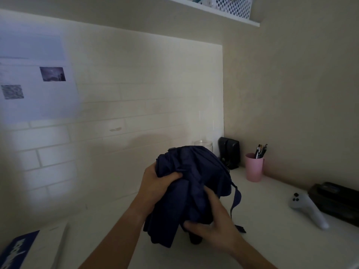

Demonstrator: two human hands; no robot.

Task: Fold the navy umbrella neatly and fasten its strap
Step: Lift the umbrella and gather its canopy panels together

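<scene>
While both hands gripped the bunched navy umbrella (186, 183), left hand (155, 183) and right hand (215, 224) fingers curled into cloth, was mid-gathering; next, smoothing pleats, then catching strap (236, 200) dangling right of umbrella.

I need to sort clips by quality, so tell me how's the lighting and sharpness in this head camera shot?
Head view: dim overall, with a pale patch of light on the left wall; the navy umbrella reads as a dark mass with little fold detail; the right hand looks motion-blurred, the left hand a bit sharper; wide-angle bending shows at the shelf and frame edges.
</scene>
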